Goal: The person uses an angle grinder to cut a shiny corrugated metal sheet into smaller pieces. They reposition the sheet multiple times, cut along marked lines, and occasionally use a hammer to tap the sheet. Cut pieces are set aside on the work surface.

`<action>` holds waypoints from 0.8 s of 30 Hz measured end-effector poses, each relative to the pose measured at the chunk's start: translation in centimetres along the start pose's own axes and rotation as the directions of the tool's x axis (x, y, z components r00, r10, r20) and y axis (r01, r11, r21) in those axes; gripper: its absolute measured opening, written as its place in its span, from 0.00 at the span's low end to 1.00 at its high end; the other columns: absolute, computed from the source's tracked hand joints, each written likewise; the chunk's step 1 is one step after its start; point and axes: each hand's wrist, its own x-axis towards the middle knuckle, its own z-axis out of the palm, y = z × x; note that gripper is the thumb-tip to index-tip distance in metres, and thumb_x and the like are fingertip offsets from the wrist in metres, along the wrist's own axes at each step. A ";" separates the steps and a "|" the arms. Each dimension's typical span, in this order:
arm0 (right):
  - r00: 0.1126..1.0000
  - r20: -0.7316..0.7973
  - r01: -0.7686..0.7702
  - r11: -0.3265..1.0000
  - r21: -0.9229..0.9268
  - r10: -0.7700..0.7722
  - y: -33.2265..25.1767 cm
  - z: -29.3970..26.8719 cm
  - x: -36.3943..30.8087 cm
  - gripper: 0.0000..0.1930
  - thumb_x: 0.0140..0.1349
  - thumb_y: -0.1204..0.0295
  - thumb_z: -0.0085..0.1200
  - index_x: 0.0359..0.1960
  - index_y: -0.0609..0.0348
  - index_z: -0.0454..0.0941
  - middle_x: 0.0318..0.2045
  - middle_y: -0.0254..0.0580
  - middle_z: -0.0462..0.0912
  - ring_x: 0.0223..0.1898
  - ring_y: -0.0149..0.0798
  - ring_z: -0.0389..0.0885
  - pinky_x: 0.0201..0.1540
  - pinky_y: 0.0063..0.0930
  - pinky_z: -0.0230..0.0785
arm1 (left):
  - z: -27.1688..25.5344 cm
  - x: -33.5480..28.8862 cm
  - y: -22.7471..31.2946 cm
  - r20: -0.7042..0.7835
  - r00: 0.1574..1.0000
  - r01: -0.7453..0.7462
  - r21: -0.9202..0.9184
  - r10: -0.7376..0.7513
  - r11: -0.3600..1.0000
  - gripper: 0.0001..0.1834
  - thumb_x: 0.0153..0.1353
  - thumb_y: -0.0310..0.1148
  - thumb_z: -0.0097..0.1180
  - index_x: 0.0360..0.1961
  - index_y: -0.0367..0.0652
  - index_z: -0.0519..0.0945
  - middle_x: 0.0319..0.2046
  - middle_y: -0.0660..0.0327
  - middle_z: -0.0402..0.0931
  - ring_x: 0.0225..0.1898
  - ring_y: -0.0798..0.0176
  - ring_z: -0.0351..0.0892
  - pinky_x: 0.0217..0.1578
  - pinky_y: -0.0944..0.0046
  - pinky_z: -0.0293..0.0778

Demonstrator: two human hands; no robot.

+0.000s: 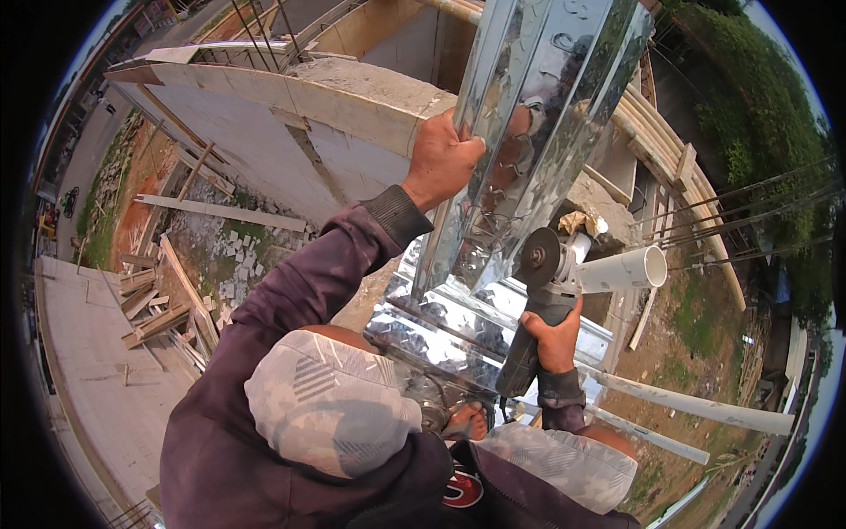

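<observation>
My left hand point(442, 159) is closed on the left edge of a shiny ribbed metal sheet point(564, 79), which stands tilted up in front of me. In my right hand point(555, 337) is a dark angle grinder point(520, 357), gripped round its body. The grinder's cutting disc point(539, 257) is close to the sheet's lower right edge; whether they touch I cannot tell. Beneath the raised sheet lie more shiny metal sheets point(441, 331) near my bare foot point(467, 421). A white plastic pipe point(624, 270) points right, just beyond the grinder's head.
A concrete wall top point(370, 93) runs across behind my left hand, with a drop to rubble point(242, 264) and loose boards point(154, 304) on the left. Steel rods point(749, 207) stick out at the right. Long pale poles point(687, 401) extend to the lower right.
</observation>
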 end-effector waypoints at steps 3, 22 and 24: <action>0.999 -0.041 -0.018 0.995 0.099 0.022 0.2 -1.1 0.0 0.41 0.48 0.78 0.69 0.65 0.63 0.60 0.49 0.44 0.77 0.47 0.37 0.79 0.52 0.32 0.74 | -0.1 0.3 -0.5 0.009 1.000 0.021 -0.088 -0.020 0.996 0.04 0.54 0.24 0.56 0.29 0.33 0.77 0.19 0.65 0.73 0.23 0.72 0.69 0.26 0.64 0.69; 0.975 -0.065 0.192 0.955 -0.227 -0.212 -0.6 1.0 -0.8 0.50 0.47 0.75 0.68 0.73 0.50 0.52 0.47 0.55 0.83 0.48 0.47 0.85 0.54 0.38 0.77 | -0.1 -0.6 0.9 0.028 0.999 0.031 -0.155 -0.027 0.987 0.08 0.58 0.23 0.56 0.39 0.32 0.81 0.29 0.67 0.81 0.29 0.75 0.75 0.32 0.69 0.72; 0.970 -0.026 0.227 0.939 -0.259 -0.241 -1.1 1.7 -0.9 0.50 0.47 0.75 0.68 0.73 0.51 0.52 0.46 0.56 0.84 0.48 0.48 0.86 0.53 0.38 0.77 | 0.2 -1.0 1.1 0.015 0.999 -0.038 -0.167 0.041 0.985 0.08 0.59 0.23 0.55 0.38 0.31 0.81 0.28 0.67 0.81 0.28 0.76 0.73 0.30 0.69 0.72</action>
